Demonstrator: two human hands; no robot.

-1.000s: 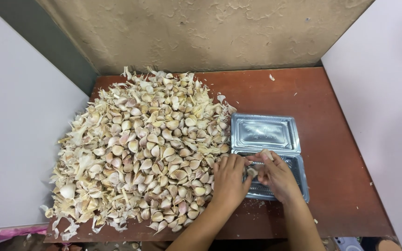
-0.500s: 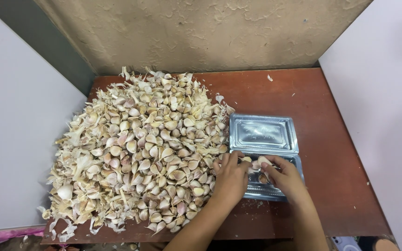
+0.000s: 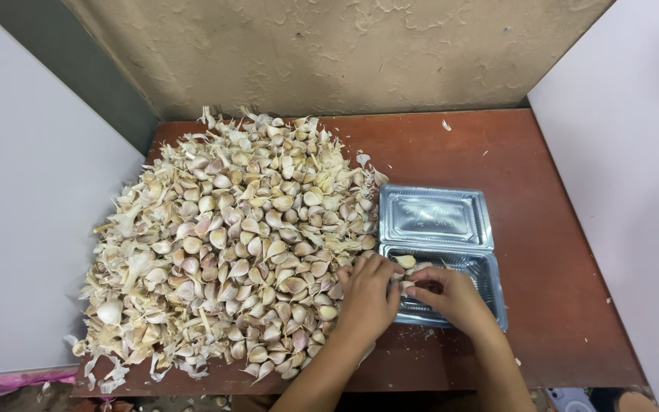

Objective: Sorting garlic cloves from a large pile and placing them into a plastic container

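Observation:
A big heap of unpeeled garlic cloves [image 3: 230, 244] with loose papery skins covers the left half of a reddish-brown table [image 3: 566, 229]. To its right lies an open clear plastic clamshell box [image 3: 436, 217], lid flat at the back, tray in front. My left hand [image 3: 368, 294] rests at the heap's right edge, fingers bent toward the tray. My right hand [image 3: 451, 297] is over the tray, fingertips pinched near my left fingertips. A garlic clove [image 3: 406, 262] lies in the tray just beyond them. Whether either hand holds a clove is hidden by the fingers.
White panels stand on the left [image 3: 24, 229] and right [image 3: 634, 175] of the table, and a rough beige wall [image 3: 329, 53] rises behind it. Small bits of garlic skin [image 3: 445, 124] lie on the far right part of the tabletop.
Both hands stay at the tray's front left corner. The right hand has shifted slightly right and back toward me, and the fingers of both have closed in on each other.

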